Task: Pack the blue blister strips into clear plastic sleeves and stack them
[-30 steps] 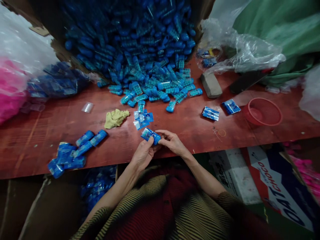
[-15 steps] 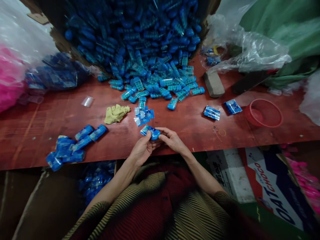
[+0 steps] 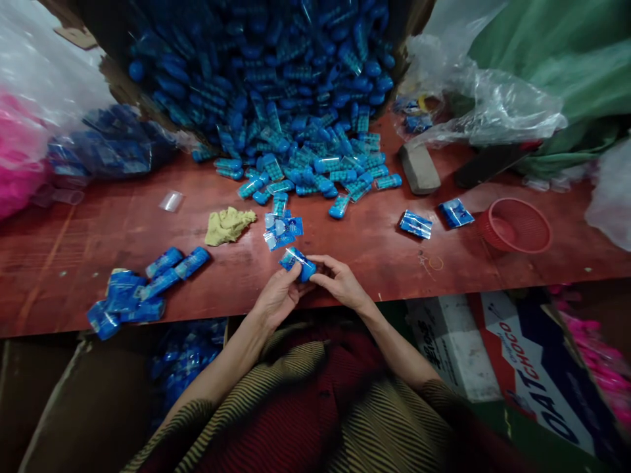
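Between my two hands is a small blue container with a shiny printed blue wrap on it. My left hand grips it from the left, thumb on top. On its right end press the fingers of my right hand. Just beyond lie several flat printed blue sleeves, and a clear container with a blue end touches them. To their left is a crumpled yellow cloth. Wrapped blue containers are gathered at the table's front left.
A large heap of blue containers spills from a cardboard box at the back. On the right are a grey block, two stacks of blue sleeves and a red plastic basket. The red table ends close to my body.
The wrap now covers more of the container, and its blue end shows less. My right hand has shifted slightly down along it. The view has moved a little.
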`<state>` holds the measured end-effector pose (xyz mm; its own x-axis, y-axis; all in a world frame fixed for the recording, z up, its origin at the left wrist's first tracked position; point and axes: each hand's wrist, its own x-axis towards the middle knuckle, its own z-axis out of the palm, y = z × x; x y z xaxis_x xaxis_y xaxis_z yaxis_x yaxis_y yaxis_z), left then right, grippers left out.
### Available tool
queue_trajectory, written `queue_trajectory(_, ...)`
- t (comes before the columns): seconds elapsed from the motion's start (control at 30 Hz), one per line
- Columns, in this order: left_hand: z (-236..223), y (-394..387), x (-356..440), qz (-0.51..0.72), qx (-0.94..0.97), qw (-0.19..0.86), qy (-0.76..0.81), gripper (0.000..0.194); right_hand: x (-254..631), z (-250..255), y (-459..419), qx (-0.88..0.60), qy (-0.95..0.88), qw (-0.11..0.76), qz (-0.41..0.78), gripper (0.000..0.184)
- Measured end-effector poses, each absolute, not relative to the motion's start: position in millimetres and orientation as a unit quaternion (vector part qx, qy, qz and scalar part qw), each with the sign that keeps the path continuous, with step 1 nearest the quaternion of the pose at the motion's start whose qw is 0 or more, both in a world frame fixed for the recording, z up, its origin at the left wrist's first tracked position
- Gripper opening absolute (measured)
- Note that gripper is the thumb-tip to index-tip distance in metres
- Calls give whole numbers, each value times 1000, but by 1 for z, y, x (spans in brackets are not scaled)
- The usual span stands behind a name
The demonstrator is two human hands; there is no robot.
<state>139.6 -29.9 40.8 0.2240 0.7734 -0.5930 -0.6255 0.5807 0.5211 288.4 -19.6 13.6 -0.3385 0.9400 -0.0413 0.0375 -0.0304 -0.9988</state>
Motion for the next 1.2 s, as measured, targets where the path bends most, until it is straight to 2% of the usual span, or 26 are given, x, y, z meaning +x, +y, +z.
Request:
queue_trajectory(0.13,41,-29,138,435,118,788,420,17,289,17,-19,-436,-595,378,559,38)
queue_trajectory(0.33,36,-33,135,426,131,804,395,20,291,17,-16,-397,-594,361,599,45)
queue_trajectory(0.63,28,-42,138,458,133,781,403,21,280,10,-22,-440,-552,373,602,35)
queue_trajectory(0.8,30,-45,126,447,129,773,432,21,278,6,-15,-394,-583,307,640,42)
queue_trajectory(0.93,37,-40,85,548,111,653,511,19,273,5,-4,-431,-677,286,524,33)
queue_trajectory(1.07,46,-45,27,629,66,496,595,37,262,9,13,-471,-741,276,392,26)
queue_trajectory(1.2,48,-65,0,621,111,370,683,23,226,18,36,-472,-789,248,306,27)
